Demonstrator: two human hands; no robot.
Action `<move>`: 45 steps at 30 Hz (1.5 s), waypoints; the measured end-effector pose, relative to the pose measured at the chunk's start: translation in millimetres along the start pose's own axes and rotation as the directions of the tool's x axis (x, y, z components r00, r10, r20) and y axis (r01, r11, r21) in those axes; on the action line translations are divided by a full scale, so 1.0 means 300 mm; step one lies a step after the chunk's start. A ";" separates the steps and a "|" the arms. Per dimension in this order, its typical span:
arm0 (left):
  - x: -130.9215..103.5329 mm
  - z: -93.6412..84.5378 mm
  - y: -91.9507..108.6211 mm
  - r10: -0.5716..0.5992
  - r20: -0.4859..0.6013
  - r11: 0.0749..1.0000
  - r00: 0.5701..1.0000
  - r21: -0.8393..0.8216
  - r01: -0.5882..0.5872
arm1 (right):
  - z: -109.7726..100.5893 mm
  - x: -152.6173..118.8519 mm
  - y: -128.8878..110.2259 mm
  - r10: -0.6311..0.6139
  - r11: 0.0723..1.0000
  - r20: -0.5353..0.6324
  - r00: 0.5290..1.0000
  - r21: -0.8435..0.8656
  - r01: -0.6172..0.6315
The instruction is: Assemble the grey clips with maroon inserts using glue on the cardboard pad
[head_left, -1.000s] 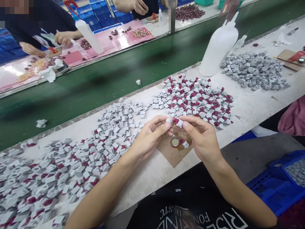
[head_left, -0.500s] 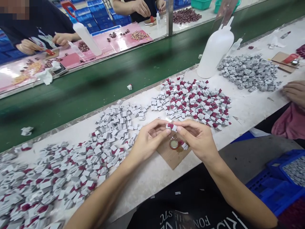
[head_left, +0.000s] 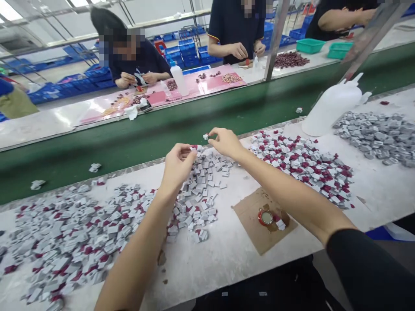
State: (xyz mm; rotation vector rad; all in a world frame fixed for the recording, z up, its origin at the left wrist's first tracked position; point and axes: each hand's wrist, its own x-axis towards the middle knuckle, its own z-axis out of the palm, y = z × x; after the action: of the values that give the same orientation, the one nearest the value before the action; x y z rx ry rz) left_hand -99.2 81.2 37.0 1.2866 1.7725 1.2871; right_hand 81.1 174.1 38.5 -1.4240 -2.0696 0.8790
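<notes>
My left hand (head_left: 179, 164) pinches a small grey and dark red piece (head_left: 194, 148) above the far edge of the grey pile (head_left: 202, 172). To its right, my right hand (head_left: 225, 141) reaches over the green belt (head_left: 152, 142), thumb and index finger apart beside a small whitish piece (head_left: 205, 137); I see nothing held in it. Nearer my body a brown cardboard square (head_left: 256, 233) carries a small round cap (head_left: 266, 217) with liquid around it, and a grey and red piece (head_left: 280, 223) lies against the cap.
Mixed grey and red pieces (head_left: 301, 164) are heaped right of my right arm, with a white bottle (head_left: 333, 106) behind them. Another large pile (head_left: 78, 233) covers the left. People work across the belt, beside green baskets (head_left: 310, 46) and a metal post (head_left: 275, 43).
Both hands have parted and moved away from the cardboard toward the belt. My left hand still holds a piece; my right hand has let go and opened. The view has shifted, showing more of the room.
</notes>
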 end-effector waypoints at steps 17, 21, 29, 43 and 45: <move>0.458 0.257 -0.064 -0.196 0.143 0.959 0.970 0.235 0.159 | -0.243 -0.160 0.207 0.035 0.999 -0.052 0.998 -0.005 -0.035; 0.423 0.267 -0.032 -0.176 0.188 0.941 0.966 0.322 0.109 | -0.335 -0.461 0.283 0.158 0.971 -0.184 0.970 0.210 -0.118; 0.273 0.116 -0.035 -0.147 0.223 0.629 0.964 0.773 -0.083 | -0.308 -0.944 0.328 0.393 0.845 -0.290 0.873 0.488 -0.219; -0.132 0.124 0.135 0.112 0.475 0.967 0.873 0.149 -0.205 | -0.155 -1.010 0.284 0.436 0.622 -0.177 0.882 0.767 -0.154; -0.220 0.129 0.100 0.042 0.604 0.995 0.796 0.049 -0.090 | -0.141 -1.016 0.285 0.420 0.604 -0.149 0.895 0.782 -0.153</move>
State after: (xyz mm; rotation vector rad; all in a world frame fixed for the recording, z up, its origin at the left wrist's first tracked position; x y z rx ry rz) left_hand -31.6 35.6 46.3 1.5927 1.3266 0.7138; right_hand 270.2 -80.0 -3.1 -1.2944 -0.9936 1.3343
